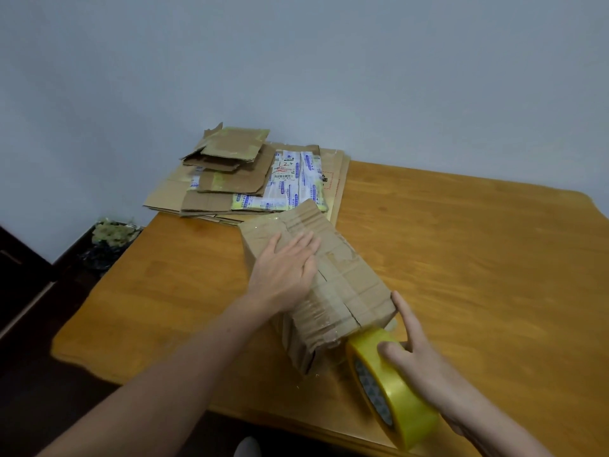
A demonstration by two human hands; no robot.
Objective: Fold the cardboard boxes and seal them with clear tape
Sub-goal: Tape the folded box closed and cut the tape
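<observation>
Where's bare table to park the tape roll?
Widest bare wood lies right of the box, out to the edge of the table. A smaller patch lies left of the box, beside the left hand. The far corner is crowded with flattened cardboard.

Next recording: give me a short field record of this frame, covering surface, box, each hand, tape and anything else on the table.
surface: wooden table
box: folded shut, lying on the table, clear tape along its top seam
left hand: flat on the box top, fingers straight, beside the seam
right hand: grips the tape roll at the box's near end
tape roll: yellowish, standing on edge
other: flattened cardboard piled at the table's far corner
</observation>
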